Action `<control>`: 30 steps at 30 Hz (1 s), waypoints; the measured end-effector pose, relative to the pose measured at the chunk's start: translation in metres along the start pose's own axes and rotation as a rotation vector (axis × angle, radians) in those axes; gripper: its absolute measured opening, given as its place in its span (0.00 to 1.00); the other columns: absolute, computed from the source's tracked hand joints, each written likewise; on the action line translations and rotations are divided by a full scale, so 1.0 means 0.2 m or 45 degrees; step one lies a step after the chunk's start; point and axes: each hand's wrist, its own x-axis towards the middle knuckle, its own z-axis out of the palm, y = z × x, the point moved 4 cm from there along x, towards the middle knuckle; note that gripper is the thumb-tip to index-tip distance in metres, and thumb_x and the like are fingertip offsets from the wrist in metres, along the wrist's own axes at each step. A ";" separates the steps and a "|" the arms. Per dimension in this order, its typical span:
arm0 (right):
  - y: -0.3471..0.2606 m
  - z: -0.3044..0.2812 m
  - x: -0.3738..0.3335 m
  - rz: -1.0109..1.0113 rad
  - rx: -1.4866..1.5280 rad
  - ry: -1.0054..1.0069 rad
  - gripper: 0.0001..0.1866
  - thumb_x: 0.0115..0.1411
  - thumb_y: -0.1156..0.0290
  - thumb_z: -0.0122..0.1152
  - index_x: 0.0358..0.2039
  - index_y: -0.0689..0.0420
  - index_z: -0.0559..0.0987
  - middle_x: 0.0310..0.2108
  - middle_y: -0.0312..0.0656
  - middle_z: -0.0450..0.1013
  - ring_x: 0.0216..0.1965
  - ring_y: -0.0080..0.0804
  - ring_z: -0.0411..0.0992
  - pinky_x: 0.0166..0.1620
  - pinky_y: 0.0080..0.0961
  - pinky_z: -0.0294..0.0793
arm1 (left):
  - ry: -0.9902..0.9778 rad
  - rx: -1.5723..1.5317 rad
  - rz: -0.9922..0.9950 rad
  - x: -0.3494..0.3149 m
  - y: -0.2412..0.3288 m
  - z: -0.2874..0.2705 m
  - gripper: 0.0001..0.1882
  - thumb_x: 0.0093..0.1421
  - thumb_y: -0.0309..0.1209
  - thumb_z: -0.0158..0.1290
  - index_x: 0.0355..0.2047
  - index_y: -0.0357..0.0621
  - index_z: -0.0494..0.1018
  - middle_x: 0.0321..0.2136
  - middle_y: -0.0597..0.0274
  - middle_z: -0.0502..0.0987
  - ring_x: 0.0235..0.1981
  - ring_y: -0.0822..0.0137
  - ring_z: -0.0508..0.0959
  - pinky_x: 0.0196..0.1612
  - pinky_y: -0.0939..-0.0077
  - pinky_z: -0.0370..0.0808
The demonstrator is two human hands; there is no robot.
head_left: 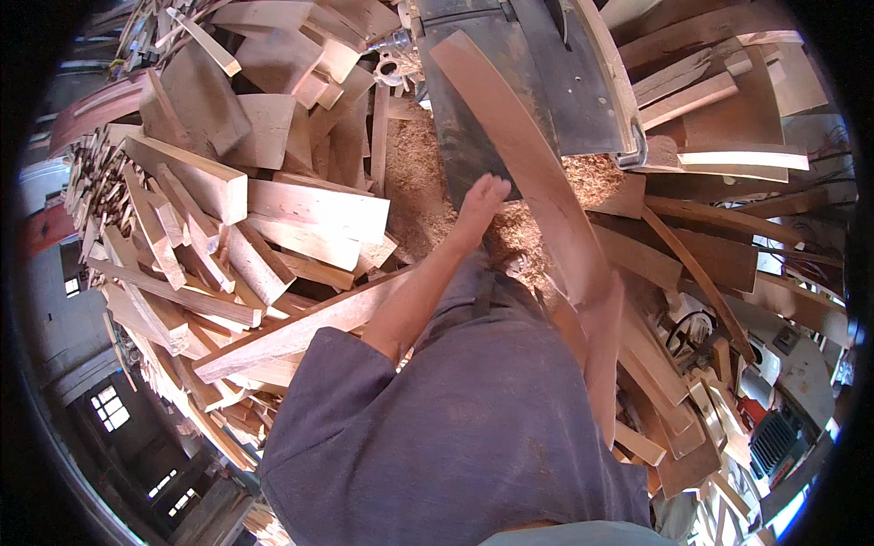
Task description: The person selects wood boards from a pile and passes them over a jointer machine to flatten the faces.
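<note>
A long, slightly curved wooden board [510, 127] slants over the dark flat metal bed [442, 100] of a woodworking machine. Its far end reaches up the bed, and its near end comes back to my right side. My right hand [583, 284] grips that near end; motion blurs it, and the fingers are partly hidden. Left of the board, above the near end of the bed, my left hand [484, 200] hangs with its fingers curled in. Nothing shows in it, and it is apart from the board.
Stacked planks and offcuts [314, 209] crowd my left side. More curved boards [719, 232] are piled on the right. Wood shavings [414, 164] lie around the machine. A raised dark plate [583, 100] with a light wooden edge flanks the bed. A grey motor housing [774, 441] stands lower right.
</note>
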 end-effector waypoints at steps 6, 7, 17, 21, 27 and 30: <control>0.11 0.02 -0.11 -0.074 0.098 -0.016 0.28 0.61 0.57 0.65 0.58 0.56 0.73 0.57 0.43 0.72 0.56 0.40 0.72 0.58 0.43 0.74 | 0.075 -0.220 -0.019 0.15 0.26 0.10 0.25 0.68 0.52 0.56 0.56 0.49 0.69 0.55 0.66 0.73 0.58 0.68 0.71 0.58 0.62 0.71; 0.09 0.08 -0.15 -0.095 0.125 -0.034 0.28 0.59 0.59 0.66 0.58 0.57 0.73 0.56 0.44 0.71 0.56 0.41 0.72 0.58 0.42 0.75 | 0.104 -0.244 -0.028 0.15 0.26 0.11 0.26 0.67 0.53 0.56 0.55 0.50 0.69 0.53 0.66 0.73 0.56 0.67 0.72 0.57 0.62 0.72; 0.12 0.04 -0.24 -0.159 -0.407 -0.201 0.31 0.57 0.67 0.65 0.60 0.66 0.73 0.59 0.48 0.71 0.59 0.39 0.70 0.62 0.35 0.67 | 0.034 -0.813 -0.020 0.15 0.22 0.10 0.27 0.68 0.58 0.51 0.51 0.48 0.73 0.39 0.64 0.79 0.43 0.64 0.80 0.48 0.63 0.78; 0.00 0.17 -0.34 -0.125 -0.637 -0.301 0.38 0.54 0.62 0.69 0.64 0.64 0.70 0.62 0.48 0.69 0.63 0.40 0.68 0.65 0.36 0.65 | 0.051 -0.906 0.035 0.11 0.23 0.08 0.27 0.68 0.58 0.51 0.51 0.47 0.74 0.40 0.62 0.80 0.42 0.62 0.80 0.49 0.63 0.79; -0.11 0.23 -0.37 -0.277 -1.149 -0.414 0.45 0.49 0.61 0.71 0.67 0.60 0.68 0.65 0.50 0.66 0.64 0.42 0.66 0.65 0.37 0.64 | 0.005 -1.032 0.103 0.06 0.24 0.12 0.32 0.66 0.62 0.50 0.54 0.46 0.74 0.42 0.57 0.80 0.43 0.58 0.81 0.48 0.58 0.80; -0.25 0.30 -0.48 -0.477 -1.369 -0.306 0.44 0.46 0.63 0.72 0.66 0.60 0.69 0.63 0.51 0.67 0.64 0.44 0.66 0.65 0.38 0.65 | -0.038 -1.117 0.169 0.03 0.27 0.18 0.36 0.67 0.63 0.48 0.57 0.45 0.72 0.47 0.55 0.80 0.48 0.56 0.80 0.54 0.56 0.79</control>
